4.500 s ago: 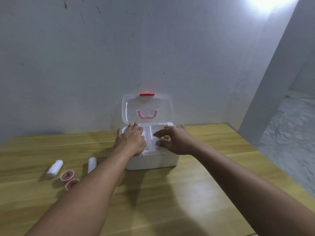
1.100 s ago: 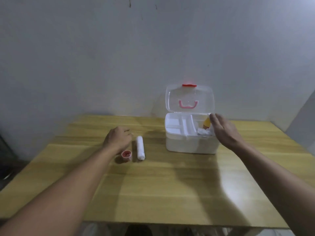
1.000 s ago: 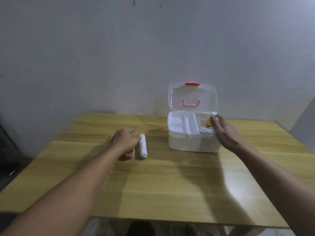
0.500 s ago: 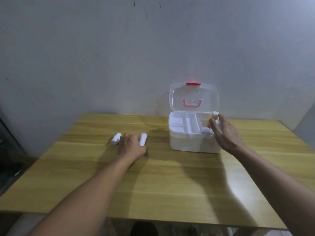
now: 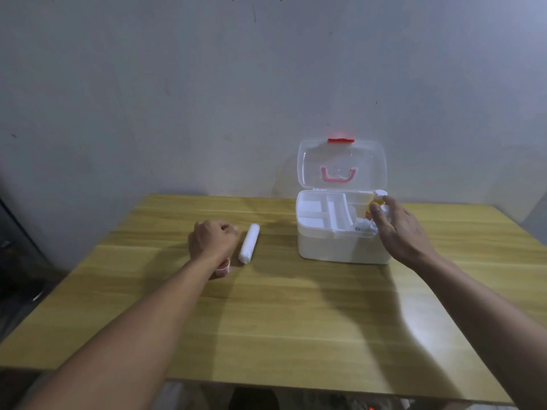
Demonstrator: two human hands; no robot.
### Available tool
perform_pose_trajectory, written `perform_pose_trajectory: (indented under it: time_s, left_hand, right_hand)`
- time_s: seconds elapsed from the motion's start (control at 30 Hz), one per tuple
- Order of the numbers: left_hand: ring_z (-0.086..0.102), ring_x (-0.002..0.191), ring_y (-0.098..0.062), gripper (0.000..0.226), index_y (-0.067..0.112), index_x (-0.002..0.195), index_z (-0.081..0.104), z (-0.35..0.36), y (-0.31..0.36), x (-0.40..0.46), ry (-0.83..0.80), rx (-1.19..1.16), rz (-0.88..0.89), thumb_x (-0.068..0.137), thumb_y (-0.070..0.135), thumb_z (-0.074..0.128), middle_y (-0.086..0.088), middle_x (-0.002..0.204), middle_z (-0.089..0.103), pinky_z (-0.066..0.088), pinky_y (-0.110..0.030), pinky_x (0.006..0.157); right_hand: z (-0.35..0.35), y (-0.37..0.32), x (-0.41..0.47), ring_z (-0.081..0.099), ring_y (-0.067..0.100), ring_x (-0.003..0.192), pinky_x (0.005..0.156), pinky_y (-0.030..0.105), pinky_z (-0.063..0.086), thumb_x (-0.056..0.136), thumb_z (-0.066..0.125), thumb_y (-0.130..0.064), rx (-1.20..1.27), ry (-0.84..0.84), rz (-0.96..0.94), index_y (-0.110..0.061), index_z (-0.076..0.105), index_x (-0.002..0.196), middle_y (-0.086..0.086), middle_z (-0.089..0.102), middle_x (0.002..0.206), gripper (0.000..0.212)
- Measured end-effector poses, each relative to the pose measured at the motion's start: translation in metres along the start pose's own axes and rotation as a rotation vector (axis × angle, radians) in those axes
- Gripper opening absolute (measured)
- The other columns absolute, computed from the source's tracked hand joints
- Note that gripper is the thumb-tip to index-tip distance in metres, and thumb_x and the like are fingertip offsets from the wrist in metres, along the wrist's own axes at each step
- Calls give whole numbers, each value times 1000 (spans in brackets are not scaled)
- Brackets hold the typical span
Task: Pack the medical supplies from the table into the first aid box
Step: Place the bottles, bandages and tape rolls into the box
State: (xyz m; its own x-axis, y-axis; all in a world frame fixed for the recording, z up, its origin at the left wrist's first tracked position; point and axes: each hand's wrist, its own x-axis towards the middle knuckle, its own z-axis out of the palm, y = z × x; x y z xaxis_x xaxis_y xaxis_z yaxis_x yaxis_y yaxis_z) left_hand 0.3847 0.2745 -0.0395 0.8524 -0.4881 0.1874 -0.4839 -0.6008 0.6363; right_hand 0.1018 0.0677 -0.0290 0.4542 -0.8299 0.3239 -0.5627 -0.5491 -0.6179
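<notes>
4.5 s ago: both hands lay on the first aid box (image 5: 340,250). Now the left hand (image 5: 213,241) is out over the table's left half, fingers curled under; contents not visible. 0.5 s ago it lay flat between 2 gauze rolls. Now only 1 gauze roll (image 5: 249,243) shows, just right of the hand, and 1 tape roll (image 5: 225,266) has reappeared under the wrist. The right hand (image 5: 399,229) has shifted to the box's right end, fingertips pinching a small bottle (image 5: 379,199).
</notes>
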Motion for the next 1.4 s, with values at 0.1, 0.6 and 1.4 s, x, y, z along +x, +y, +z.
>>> perform_pose_trajectory:
  time_s: [0.1,0.6,1.4]
  left_hand:
    - [54,114,-31,32,15,106,74,-8,-13,7,68,78,-7,82,34,67,-11,116,69,47,-36,92]
    - [55,103,-32,37,14,101,64,5,-29,-36,-35,332,280,99,33,33,-6,109,58,39,-35,69]
    - [61,98,-29,27,8,115,65,5,106,-20,-135,-220,538,91,18,58,-11,111,64,48,-35,88]
  right_hand:
    - [0,1,0,49,29,127,101,47,41,88,21,-75,-4,5,-8,-27,41,137,5,64,126,71]
    - [0,0,-2,53,31,122,98,45,42,87,22,-73,4,17,-16,-26,43,136,5,65,126,71]
    - [-3,-3,-3,54,28,119,96,43,44,86,20,-76,25,14,-16,-25,48,132,1,65,125,74]
